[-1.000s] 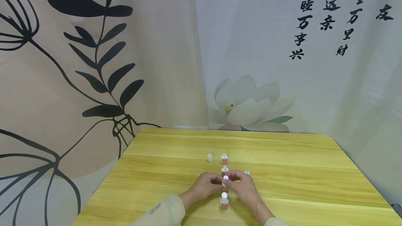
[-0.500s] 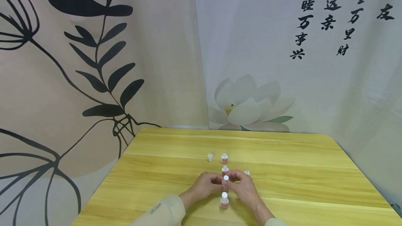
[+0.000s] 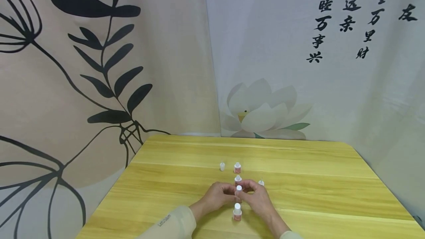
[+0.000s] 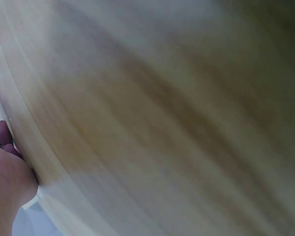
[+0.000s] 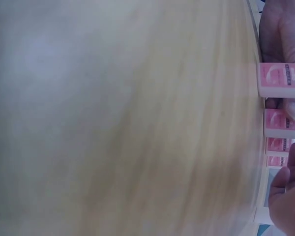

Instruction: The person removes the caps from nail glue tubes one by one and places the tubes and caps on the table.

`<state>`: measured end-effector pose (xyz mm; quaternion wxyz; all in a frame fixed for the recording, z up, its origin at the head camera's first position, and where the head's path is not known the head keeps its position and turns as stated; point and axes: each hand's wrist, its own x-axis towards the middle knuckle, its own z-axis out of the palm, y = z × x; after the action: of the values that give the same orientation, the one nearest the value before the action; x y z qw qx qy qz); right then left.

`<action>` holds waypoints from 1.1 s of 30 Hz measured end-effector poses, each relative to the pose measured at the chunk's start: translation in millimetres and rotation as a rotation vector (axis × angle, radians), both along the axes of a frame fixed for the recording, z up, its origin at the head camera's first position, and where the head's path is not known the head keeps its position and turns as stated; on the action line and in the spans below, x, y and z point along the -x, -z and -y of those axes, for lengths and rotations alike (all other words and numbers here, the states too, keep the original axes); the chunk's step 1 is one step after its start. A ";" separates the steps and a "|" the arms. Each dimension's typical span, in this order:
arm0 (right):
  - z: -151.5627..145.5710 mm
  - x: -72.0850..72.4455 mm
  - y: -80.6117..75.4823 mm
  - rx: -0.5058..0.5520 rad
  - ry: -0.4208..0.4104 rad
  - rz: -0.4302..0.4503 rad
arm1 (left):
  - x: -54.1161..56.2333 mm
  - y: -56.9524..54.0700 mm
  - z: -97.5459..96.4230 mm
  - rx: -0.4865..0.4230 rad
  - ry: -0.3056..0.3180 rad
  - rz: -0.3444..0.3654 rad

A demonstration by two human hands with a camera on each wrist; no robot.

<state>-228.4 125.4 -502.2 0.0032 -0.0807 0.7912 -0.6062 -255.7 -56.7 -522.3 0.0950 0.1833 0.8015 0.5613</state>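
Note:
Small white bottles with pink labels stand in a row on the wooden table. In the head view, my left hand [image 3: 217, 196] holds the body of the third small bottle [image 3: 238, 198] from the far end. My right hand [image 3: 257, 195] pinches at that bottle's white cap [image 3: 239, 188], thumb towards me. The nearest bottle [image 3: 237, 215], capped, stands just in front of both hands. In the right wrist view, the left thumb [image 5: 292, 109] lies against the held bottle [image 5: 280, 123], and the right hand [image 5: 289, 201] shows at the lower right. The left wrist view catches the left hand [image 4: 10, 172] at its edge.
Behind the hands stand two more bottles, a nearer one [image 3: 238, 179] and the farthest one [image 3: 237, 168]. A small whitish piece [image 3: 222, 166] sits left of the farthest bottle. Another white piece with a thin tip [image 3: 261, 182] is partly hidden behind the right hand. A printed curtain [image 3: 179, 65] hangs behind the table.

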 end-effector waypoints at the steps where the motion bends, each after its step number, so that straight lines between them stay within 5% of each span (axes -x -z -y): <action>1: -0.2 0.3 0.3 0.000 0.000 0.003 | -0.4 -0.7 0.2 -0.001 0.003 0.003; 23: -0.8 0.1 -1.5 -0.017 0.018 -0.004 | -3.0 -3.7 0.0 0.027 -0.019 0.011; 33: 2.4 -0.6 -7.6 -0.013 0.062 -0.020 | -16.8 -25.9 -2.6 0.007 -0.020 -0.010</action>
<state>-227.8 123.1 -494.6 -0.0232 -0.0622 0.7973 -0.5999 -238.9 -54.1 -496.4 0.0859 0.1778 0.8056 0.5586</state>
